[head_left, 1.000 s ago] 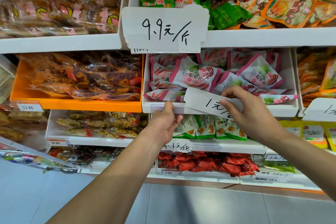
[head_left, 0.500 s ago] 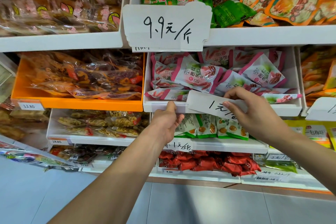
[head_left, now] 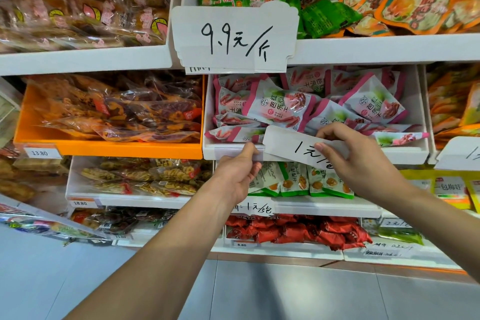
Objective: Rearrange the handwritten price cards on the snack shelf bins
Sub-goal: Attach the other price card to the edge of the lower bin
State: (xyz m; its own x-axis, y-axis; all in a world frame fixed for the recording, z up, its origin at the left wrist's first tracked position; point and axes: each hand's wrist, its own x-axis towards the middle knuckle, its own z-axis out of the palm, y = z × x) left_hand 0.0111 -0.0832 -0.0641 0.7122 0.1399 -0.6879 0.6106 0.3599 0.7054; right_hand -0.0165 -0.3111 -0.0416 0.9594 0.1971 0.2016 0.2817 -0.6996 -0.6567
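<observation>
My right hand (head_left: 363,163) pinches a white handwritten price card (head_left: 288,144) marked "1元/包", held tilted against the front lip of a white bin (head_left: 405,156) filled with pink snack packets. My left hand (head_left: 239,171) grips that bin's clear front label strip just left of the card, thumb on top. A large "9.9元/斤" card (head_left: 233,36) hangs on the bin above. Another "1元/包" card (head_left: 255,208) sits on the shelf below, partly behind my left wrist. At the right edge a further white card (head_left: 459,153) is cut off.
An orange bin (head_left: 124,149) of dark snack bags with a 13.80 tag sits to the left. Below are bins of yellow crisps, green packets and red packets (head_left: 298,231). Small handwritten tags (head_left: 389,249) line the bottom shelf. Grey floor tiles lie underneath.
The card has shifted slightly left and up along the bin lip with my right hand. My left hand stays on the bin's front strip.
</observation>
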